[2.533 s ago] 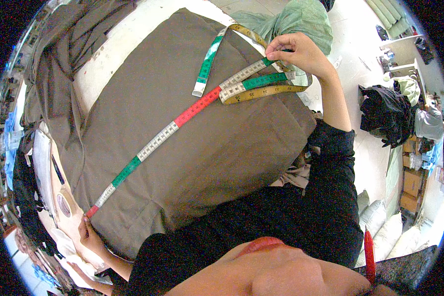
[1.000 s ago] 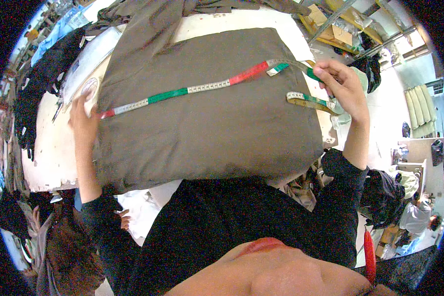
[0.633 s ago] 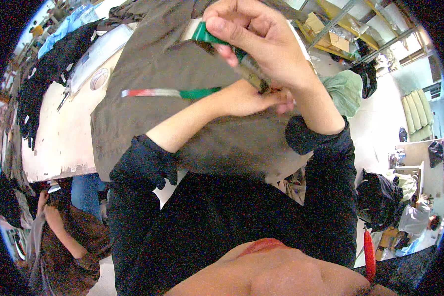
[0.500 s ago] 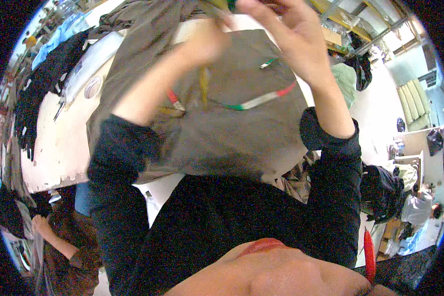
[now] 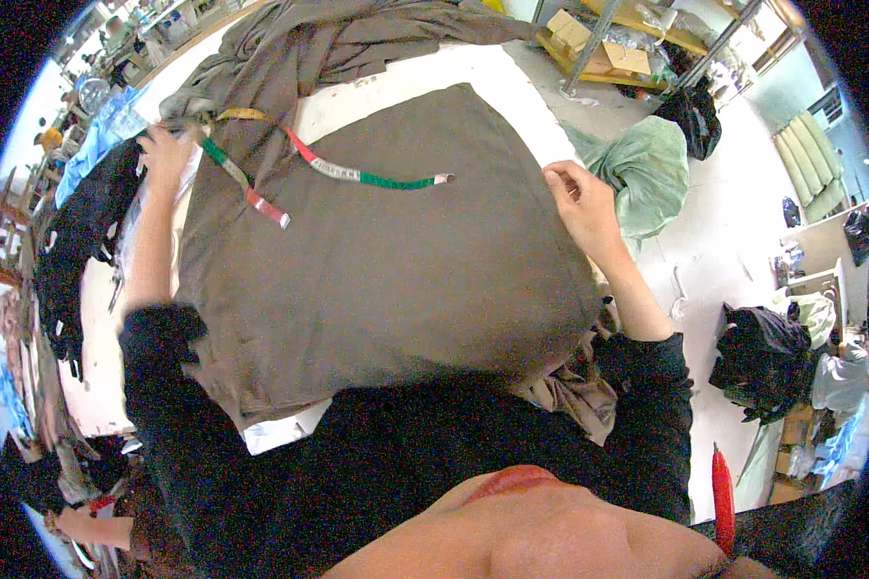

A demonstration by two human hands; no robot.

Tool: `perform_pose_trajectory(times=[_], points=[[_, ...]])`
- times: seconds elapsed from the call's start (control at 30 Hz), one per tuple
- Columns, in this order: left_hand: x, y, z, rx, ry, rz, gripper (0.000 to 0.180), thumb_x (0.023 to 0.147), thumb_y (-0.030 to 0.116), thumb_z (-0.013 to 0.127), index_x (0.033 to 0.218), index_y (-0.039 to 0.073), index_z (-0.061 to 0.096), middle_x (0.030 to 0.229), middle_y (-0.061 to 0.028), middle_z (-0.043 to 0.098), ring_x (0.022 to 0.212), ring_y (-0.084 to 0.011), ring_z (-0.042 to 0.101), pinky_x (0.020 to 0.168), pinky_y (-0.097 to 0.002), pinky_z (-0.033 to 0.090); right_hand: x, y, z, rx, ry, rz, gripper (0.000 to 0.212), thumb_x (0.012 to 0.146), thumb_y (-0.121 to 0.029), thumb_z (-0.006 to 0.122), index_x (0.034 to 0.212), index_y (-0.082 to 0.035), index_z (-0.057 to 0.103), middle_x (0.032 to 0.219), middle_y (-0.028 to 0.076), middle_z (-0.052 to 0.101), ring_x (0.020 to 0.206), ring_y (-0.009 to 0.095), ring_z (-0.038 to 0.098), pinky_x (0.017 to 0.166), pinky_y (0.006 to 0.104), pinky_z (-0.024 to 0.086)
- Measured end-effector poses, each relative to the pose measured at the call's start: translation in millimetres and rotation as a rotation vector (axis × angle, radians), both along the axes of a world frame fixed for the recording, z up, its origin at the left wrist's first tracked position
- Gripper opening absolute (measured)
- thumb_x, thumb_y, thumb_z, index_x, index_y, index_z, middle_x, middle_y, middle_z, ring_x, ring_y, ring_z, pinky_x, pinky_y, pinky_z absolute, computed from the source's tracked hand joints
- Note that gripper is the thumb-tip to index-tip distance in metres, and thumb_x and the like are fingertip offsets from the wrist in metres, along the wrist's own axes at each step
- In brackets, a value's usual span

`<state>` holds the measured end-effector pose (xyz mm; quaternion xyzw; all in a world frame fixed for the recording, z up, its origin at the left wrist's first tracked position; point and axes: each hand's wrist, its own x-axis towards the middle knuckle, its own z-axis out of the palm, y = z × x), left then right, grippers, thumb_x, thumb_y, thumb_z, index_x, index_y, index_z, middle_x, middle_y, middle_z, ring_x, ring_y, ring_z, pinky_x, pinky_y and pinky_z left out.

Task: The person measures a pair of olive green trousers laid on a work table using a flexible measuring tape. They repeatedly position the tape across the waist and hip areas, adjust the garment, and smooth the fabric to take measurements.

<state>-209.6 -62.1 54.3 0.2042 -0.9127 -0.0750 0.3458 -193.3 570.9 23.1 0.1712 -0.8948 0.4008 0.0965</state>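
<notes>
A brown fabric piece (image 5: 386, 280) lies spread on the white table in front of me, its near side against my body. Across its upper left lies a multicoloured tape measure (image 5: 386, 180), with bands of red, white, green and yellow. My left hand (image 5: 167, 159) is at the fabric's far left edge, beside the tape's looped part; its fingers are bent and slightly apart, and I see nothing held in them. At the right edge my right hand (image 5: 586, 205) has its fingers curled together in a pinch on the fabric's border.
More brown cloth (image 5: 357, 39) is bunched along the table's far side. Black cloth pieces (image 5: 77, 251) lie at the left. Off the right edge are a green bag (image 5: 652, 179) and shelving with an open cardboard box (image 5: 599, 48). Another person's arm (image 5: 97, 529) shows at lower left.
My hands have moved apart from the top middle, the left to the left edge and the right to the right edge. The tape measure has shifted up and left on the fabric.
</notes>
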Motion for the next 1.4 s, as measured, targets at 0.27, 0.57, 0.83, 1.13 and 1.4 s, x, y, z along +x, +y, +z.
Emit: perform_pose_trajectory(times=[0.27, 0.57, 0.83, 1.13, 1.4], points=[[90.7, 117.4, -72.2, 0.151, -0.703, 0.055, 0.086, 0.085, 0.080, 0.041, 0.155, 0.035, 0.020, 0.164, -0.0095, 0.010, 0.146, -0.0494, 0.007, 0.108, -0.0747, 0.009, -65.8, -55.6, -26.8, 0.235, 0.194, 0.221, 0.029, 0.096, -0.022, 0.056, 0.109, 0.004, 0.061, 0.103, 0.024, 0.061, 0.100, 0.040, 0.058, 0.090, 0.0449, 0.047], [18.0, 170.9, -12.1, -0.364, -0.167, -0.273, 0.059, 0.086, 0.020, 0.061, 0.142, 0.017, 0.044, 0.153, -0.0089, 0.036, 0.141, -0.0376, 0.031, 0.109, -0.0613, 0.027, 39.5, -29.3, 13.4, 0.495, -0.043, -0.138, 0.033, 0.096, -0.034, 0.057, 0.097, -0.001, 0.065, 0.090, 0.016, 0.064, 0.085, 0.036, 0.061, 0.077, 0.0434, 0.047], [-55.7, 343.4, -4.8, -0.393, -0.287, -1.398, 0.050, 0.075, -0.003, 0.060, 0.116, 0.026, 0.065, 0.142, 0.0076, 0.052, 0.140, -0.0264, 0.036, 0.113, -0.0502, 0.024, 94.0, -47.3, -4.1, 0.529, 0.489, 0.052, 0.018, 0.081, -0.015, 0.068, 0.098, -0.009, 0.066, 0.090, 0.003, 0.059, 0.087, 0.021, 0.056, 0.077, 0.0365, 0.043], [-69.1, 302.5, 16.6, -0.333, -0.524, -1.259, 0.032, 0.066, 0.027, 0.082, 0.094, 0.023, 0.068, 0.114, 0.0126, 0.066, 0.133, -0.0185, 0.044, 0.114, -0.0492, 0.017, 96.7, -47.3, -12.1, 0.238, 0.350, -0.022, 0.025, 0.081, -0.018, 0.075, 0.102, -0.011, 0.065, 0.083, 0.003, 0.060, 0.076, 0.023, 0.059, 0.066, 0.0351, 0.046], [-117.4, 297.9, 10.9, -0.474, -0.371, -1.131, 0.017, 0.088, 0.037, 0.066, 0.102, 0.026, 0.067, 0.116, 0.0107, 0.063, 0.127, -0.0172, 0.046, 0.111, -0.0488, 0.017, 97.9, -31.8, -7.0, 0.198, 0.134, -0.209, 0.021, 0.084, -0.021, 0.074, 0.094, -0.004, 0.067, 0.085, 0.012, 0.065, 0.081, 0.031, 0.062, 0.070, 0.0400, 0.049]])
